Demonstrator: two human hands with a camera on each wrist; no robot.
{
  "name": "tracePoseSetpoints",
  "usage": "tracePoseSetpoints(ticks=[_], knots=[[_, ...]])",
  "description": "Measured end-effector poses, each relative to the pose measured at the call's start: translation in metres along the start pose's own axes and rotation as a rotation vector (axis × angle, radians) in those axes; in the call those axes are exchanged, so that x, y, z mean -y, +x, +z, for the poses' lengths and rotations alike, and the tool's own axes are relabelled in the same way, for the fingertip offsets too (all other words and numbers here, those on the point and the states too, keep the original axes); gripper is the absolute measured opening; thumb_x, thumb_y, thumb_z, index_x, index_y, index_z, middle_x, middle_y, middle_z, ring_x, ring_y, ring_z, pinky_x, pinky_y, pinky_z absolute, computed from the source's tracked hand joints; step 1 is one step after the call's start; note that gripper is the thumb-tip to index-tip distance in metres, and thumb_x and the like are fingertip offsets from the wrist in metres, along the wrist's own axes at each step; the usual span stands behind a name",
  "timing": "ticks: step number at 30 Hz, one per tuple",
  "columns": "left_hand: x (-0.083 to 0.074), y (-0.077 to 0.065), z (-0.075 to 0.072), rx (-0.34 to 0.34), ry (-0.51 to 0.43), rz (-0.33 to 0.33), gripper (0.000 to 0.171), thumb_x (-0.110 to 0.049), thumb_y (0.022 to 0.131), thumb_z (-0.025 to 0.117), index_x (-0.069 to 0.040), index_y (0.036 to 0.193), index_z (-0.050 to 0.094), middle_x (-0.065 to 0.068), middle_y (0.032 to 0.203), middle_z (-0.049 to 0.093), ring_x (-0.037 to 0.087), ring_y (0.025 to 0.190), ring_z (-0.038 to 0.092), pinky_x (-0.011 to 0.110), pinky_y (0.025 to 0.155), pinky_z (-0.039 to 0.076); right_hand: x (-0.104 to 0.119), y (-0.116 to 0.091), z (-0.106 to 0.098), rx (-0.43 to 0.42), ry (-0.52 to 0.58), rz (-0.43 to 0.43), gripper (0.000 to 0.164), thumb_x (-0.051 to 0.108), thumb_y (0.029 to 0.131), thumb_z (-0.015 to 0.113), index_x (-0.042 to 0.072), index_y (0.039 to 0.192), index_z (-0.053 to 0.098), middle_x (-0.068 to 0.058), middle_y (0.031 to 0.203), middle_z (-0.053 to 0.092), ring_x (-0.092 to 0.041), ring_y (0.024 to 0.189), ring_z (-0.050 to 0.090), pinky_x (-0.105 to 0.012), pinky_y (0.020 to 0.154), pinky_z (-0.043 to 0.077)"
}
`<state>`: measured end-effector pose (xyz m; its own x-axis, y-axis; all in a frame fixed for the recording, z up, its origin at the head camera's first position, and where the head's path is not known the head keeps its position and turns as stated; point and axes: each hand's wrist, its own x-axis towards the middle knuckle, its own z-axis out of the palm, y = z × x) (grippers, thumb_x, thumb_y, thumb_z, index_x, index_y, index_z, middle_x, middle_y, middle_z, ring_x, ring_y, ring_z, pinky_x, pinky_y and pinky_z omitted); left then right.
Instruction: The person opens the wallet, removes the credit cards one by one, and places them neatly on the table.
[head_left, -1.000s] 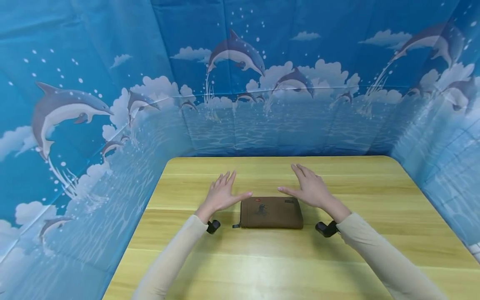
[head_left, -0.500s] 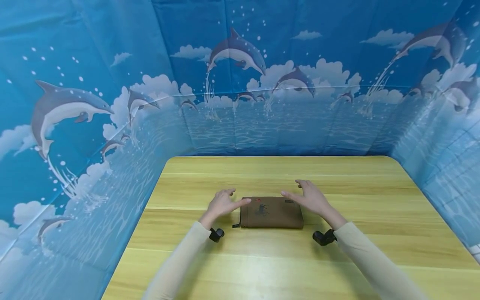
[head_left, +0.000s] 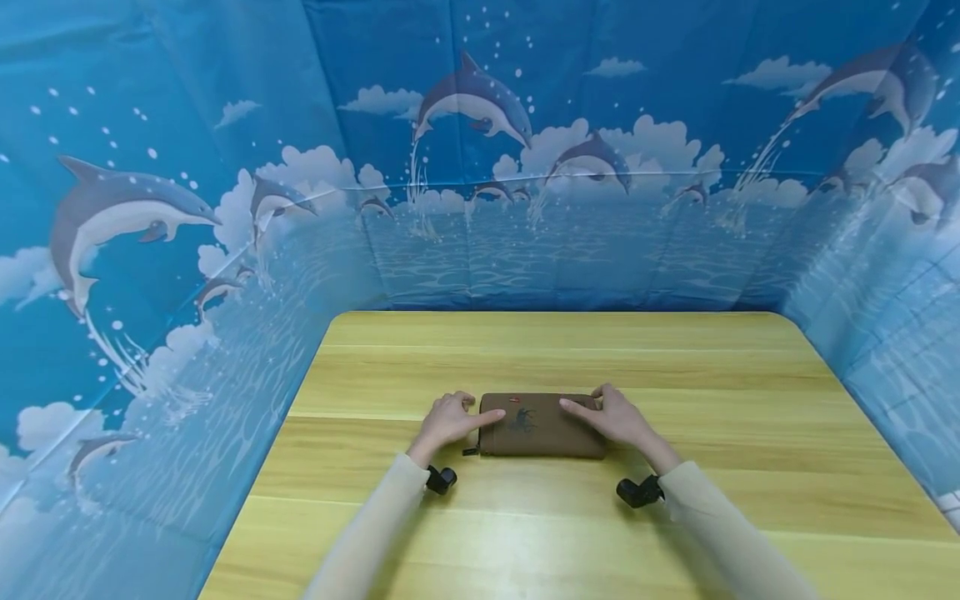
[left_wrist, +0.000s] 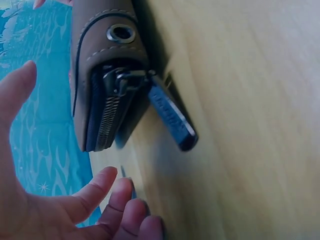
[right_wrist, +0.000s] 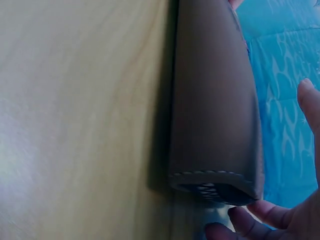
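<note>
One brown wallet (head_left: 543, 437) lies flat on the wood-grain worktop (head_left: 525, 533), between a person's two hands. The left hand (head_left: 447, 422) is open at the wallet's left end, its thumb (left_wrist: 19, 90) spread wide from loosely bent fingers (left_wrist: 95, 192); it has hold of nothing, and the left wrist view shows it apart from the wallet. The right hand (head_left: 618, 419) is likewise open at the other end, its thumb (right_wrist: 310, 102) raised and well apart from its fingers. One right fingertip is just beside the wallet's corner; whether it touches is unclear.

A zip (left_wrist: 107, 122) runs along the left end, its dark pull (left_wrist: 172, 117) sticking out over the worktop, with a metal ring (left_wrist: 121, 42) near it. On the upper face are a dark picture (head_left: 525, 420) and a small red tag (head_left: 514, 399) near the far edge. Pale sleeves (head_left: 367, 533) cover both arms, and a black device (head_left: 637, 492) sits at each wrist. Beyond the worktop hangs a blue curtain (head_left: 487, 250) printed with dolphins and clouds.
</note>
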<state>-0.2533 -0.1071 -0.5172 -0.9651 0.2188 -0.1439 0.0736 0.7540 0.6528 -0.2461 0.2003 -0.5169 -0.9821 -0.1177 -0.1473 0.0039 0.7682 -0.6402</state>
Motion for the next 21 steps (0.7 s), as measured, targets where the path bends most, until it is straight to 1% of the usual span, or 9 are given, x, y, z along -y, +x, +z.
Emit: tracePoseSetpoints(ticks=[4, 7, 9, 13, 18, 21], knots=[[0.001, 0.0, 0.003, -0.01, 0.007, 0.002, 0.083, -0.071, 0.076, 0.06, -0.003, 0.123, 0.06, 0.009, 0.113, 0.061, 0.025, 0.103, 0.055, 0.038, 0.081, 0.046, -0.003, 0.0, 0.005, 0.03, 0.007, 0.053, 0.095, 0.072, 0.081, 0.052, -0.011, 0.126, 0.04, -0.026, 0.114, 0.054, -0.027, 0.086, 0.054, -0.039, 0.069, 0.046], [0.002, 0.001, 0.006, -0.012, 0.01, 0.004, 0.08, -0.071, 0.076, 0.06, -0.004, 0.12, 0.063, 0.008, 0.114, 0.062, 0.026, 0.105, 0.054, 0.039, 0.083, 0.046, -0.005, -0.001, 0.006, 0.036, -0.006, 0.071, 0.097, 0.073, 0.081, 0.051, -0.011, 0.127, 0.04, -0.024, 0.11, 0.056, -0.026, 0.082, 0.055, -0.037, 0.065, 0.045], [0.002, 0.001, 0.008, -0.011, 0.017, 0.008, 0.079, -0.071, 0.075, 0.061, -0.006, 0.119, 0.063, 0.006, 0.113, 0.062, 0.027, 0.106, 0.053, 0.04, 0.083, 0.045, -0.006, -0.002, 0.006, 0.034, -0.021, 0.075, 0.097, 0.073, 0.081, 0.051, -0.011, 0.128, 0.04, -0.024, 0.109, 0.057, -0.026, 0.08, 0.056, -0.037, 0.064, 0.045], [0.002, 0.0, 0.011, -0.011, 0.031, 0.011, 0.078, -0.071, 0.072, 0.063, -0.009, 0.118, 0.064, 0.004, 0.107, 0.059, 0.025, 0.103, 0.05, 0.039, 0.079, 0.044, -0.007, -0.005, 0.005, 0.037, -0.062, 0.083, 0.098, 0.074, 0.08, 0.049, -0.011, 0.129, 0.041, -0.023, 0.109, 0.058, -0.025, 0.079, 0.057, -0.036, 0.062, 0.044], [0.003, -0.002, 0.012, -0.025, 0.037, 0.019, 0.075, -0.066, 0.07, 0.07, -0.008, 0.117, 0.064, 0.003, 0.1, 0.056, 0.023, 0.095, 0.049, 0.037, 0.074, 0.044, -0.006, -0.007, 0.007, 0.038, -0.103, 0.07, 0.099, 0.074, 0.079, 0.052, -0.011, 0.128, 0.042, -0.024, 0.107, 0.06, -0.026, 0.08, 0.059, -0.038, 0.061, 0.045], [0.003, -0.002, 0.012, -0.034, 0.041, 0.026, 0.073, -0.063, 0.07, 0.072, -0.007, 0.116, 0.064, 0.003, 0.1, 0.057, 0.023, 0.095, 0.049, 0.037, 0.074, 0.044, -0.005, -0.008, 0.008, 0.029, -0.122, 0.056, 0.097, 0.072, 0.079, 0.054, -0.011, 0.127, 0.043, -0.022, 0.105, 0.06, -0.026, 0.08, 0.06, -0.038, 0.062, 0.046]])
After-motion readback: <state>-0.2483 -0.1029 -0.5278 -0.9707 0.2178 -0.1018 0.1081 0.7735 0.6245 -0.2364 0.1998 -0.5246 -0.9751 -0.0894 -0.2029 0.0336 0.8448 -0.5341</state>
